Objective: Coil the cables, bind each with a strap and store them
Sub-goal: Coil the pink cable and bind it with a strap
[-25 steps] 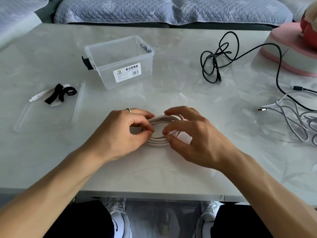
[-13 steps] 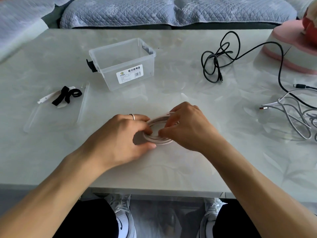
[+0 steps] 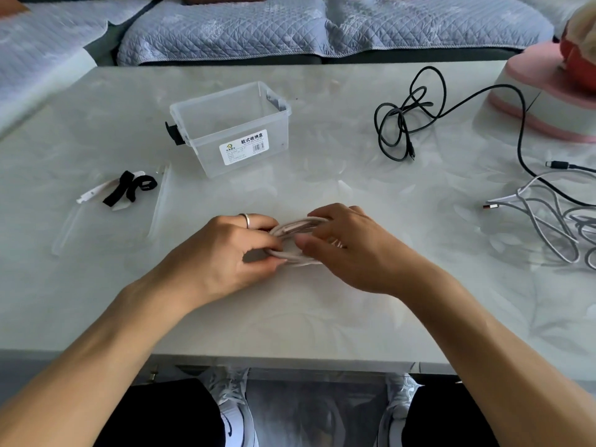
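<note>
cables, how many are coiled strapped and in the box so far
None stored: the clear box looks empty. Both the left hand and right hand hold a white coil, unbound. Black straps lie unused. The black cable and grey cables remain loose.

The right hand [image 3: 348, 250] covers the right side of the white cable coil [image 3: 295, 228]. The grey cable tangle [image 3: 554, 221] and pink stand [image 3: 548, 91] run off the right edge. The storage box label's [image 3: 244, 146] small print is unreadable.

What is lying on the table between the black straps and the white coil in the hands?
Between the black straps and the white coil, head view shows a clear plastic strip, then bare table.
</note>
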Tool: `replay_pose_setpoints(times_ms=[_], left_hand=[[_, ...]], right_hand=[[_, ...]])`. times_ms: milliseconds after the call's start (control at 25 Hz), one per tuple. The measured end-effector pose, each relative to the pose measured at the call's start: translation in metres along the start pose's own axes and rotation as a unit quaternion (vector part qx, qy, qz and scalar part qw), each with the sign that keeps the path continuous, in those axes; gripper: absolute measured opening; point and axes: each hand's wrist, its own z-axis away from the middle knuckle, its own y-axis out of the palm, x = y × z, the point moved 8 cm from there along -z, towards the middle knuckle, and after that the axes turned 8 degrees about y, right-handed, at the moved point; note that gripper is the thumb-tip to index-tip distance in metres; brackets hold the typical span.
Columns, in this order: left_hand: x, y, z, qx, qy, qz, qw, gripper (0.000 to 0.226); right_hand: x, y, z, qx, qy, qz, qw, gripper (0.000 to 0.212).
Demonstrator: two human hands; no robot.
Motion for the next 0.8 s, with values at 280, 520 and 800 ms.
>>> replay_pose_setpoints(times_ms=[280,520,800], left_hand=[[0.005,0.003,-0.002,0.033,-0.003,-0.007,0.999,0.027],[0.002,0.005,-0.003,0.044,-0.011,-0.051,0.998,0.025],[-0.001,-0.004,0.001,0.003,-0.039,-0.039,0.998,0.030]], right_hand=[[-0.001,0.001,0.018,-0.038,-0.109,0.112,0.987,0.045],[0.015,0.011,0.016,-0.087,-0.133,0.267,0.951,0.087],[0.014,0.019,0.006,-0.075,-0.116,0.285,0.949,0.072]])
